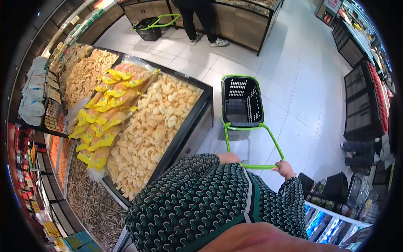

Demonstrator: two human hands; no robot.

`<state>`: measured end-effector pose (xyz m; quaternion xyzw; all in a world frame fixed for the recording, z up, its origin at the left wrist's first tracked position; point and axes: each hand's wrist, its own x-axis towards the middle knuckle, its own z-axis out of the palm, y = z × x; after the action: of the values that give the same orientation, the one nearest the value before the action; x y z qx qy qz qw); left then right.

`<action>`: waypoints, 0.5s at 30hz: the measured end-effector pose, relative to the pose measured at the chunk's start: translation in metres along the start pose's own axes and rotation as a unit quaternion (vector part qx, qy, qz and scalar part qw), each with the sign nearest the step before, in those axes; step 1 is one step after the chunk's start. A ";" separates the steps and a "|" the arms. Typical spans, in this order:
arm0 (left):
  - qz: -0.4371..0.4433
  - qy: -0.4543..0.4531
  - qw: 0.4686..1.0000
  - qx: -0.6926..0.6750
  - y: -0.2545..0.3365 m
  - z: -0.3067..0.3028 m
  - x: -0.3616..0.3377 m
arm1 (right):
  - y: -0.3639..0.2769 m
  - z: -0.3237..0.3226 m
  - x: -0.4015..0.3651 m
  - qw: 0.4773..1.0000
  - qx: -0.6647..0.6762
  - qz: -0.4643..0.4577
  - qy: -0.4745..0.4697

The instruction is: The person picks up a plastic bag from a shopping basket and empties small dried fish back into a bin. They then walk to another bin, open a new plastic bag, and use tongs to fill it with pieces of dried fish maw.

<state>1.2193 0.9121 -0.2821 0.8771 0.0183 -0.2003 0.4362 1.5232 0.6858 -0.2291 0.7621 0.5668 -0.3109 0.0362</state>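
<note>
My right hand [285, 169] is closed around the corner of the bright green pull handle [273, 140] of a shopping basket. The black basket [242, 101] with a green rim is on the floor in front of me, its slotted walls and dark bottom showing. Only a small part of my left hand [228, 158] shows past the patterned sleeve, near the left end of the handle's crossbar; its fingers are hidden. Just left of the basket stands a dark-edged bin of pale, curled puffed pieces [155, 126], with yellow-and-clear bagged packs [107, 113] lying on them.
Farther left are bins of flaky pieces [92, 67] and small dried fish [103, 214]. A person [197, 19] stands at a far counter beside another black basket [149, 29]. Dark cabinets [359, 101] line the right, where another person [365, 151] is partly visible. Pale tiled floor [302, 122] lies between.
</note>
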 end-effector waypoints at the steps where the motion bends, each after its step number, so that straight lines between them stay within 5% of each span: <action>1: 0.008 0.012 1.000 0.002 -0.011 0.005 0.012 | 0.003 -0.010 0.007 1.000 -0.003 -0.006 -0.017; 15: -0.075 0.113 0.983 -0.121 0.037 -0.077 0.124 | 0.136 -0.150 0.137 0.990 -0.064 -0.126 -0.030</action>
<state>1.3671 0.9305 -0.2581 0.8309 0.1575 -0.1281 0.5181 1.7315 0.8139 -0.2193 0.6713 0.6753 -0.2991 0.0622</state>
